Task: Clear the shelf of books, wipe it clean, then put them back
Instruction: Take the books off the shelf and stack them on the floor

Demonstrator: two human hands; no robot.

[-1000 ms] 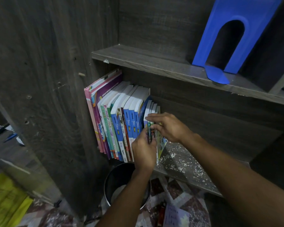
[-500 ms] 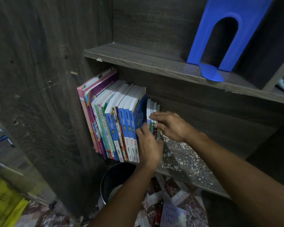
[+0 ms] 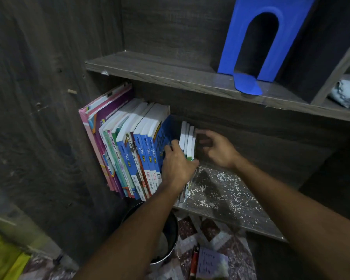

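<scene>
Fingers [image 3: 173,146] of the left hand [image 3: 177,168] curl around the thin books [image 3: 188,138] — upright beside the leaning row of books [image 3: 129,150] on the white-flecked lower shelf [image 3: 230,199] — while the right hand [image 3: 218,148] hovers just beside them, spread and holding nothing.

blue book spines [image 3: 144,156] marked Fokus, Kimia

Single head-worn wide-angle view. Looks forward and down, close on lower shelf [image 3: 226,190] and books [image 3: 133,148]. Frames left hand [image 3: 176,166] and right hand [image 3: 218,150] at centre, forearms large from bottom edge. Takes in upper shelf [image 3: 170,71] across top, floor [image 3: 236,249] along bottom.
</scene>
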